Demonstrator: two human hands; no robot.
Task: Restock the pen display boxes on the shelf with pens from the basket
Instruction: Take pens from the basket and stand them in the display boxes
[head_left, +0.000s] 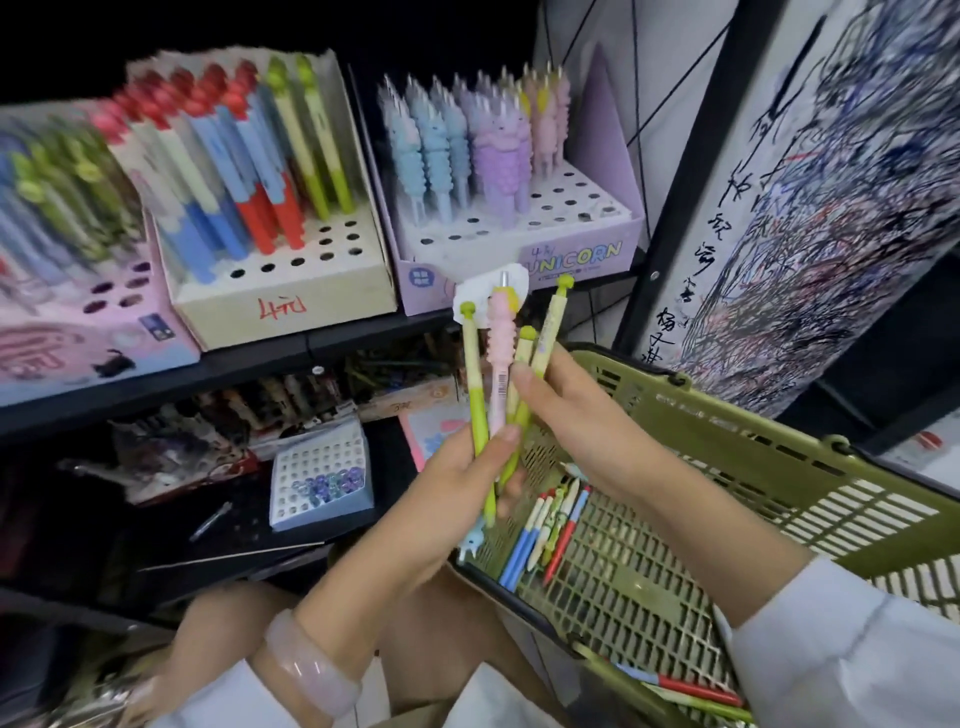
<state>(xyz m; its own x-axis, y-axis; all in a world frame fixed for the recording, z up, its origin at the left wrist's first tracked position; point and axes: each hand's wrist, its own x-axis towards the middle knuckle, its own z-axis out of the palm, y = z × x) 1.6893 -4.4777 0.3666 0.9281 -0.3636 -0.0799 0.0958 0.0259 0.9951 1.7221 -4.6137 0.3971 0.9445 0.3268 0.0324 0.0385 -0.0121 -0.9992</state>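
Together the left hand (457, 467) and right hand (561, 405) pinched a fan of slim pens (498, 374), green ones and a knobbly pink one, just above the slatted olive plastic basket (779, 467), below the holed cardboard unicorn box (519, 244).

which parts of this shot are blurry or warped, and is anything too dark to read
Head view: the far-left pink display box is smeared by blur; the shelf edge bows from wide-angle distortion; the lower shelf is dim and cluttered, hard to read; the held pens and green basket are sharp.
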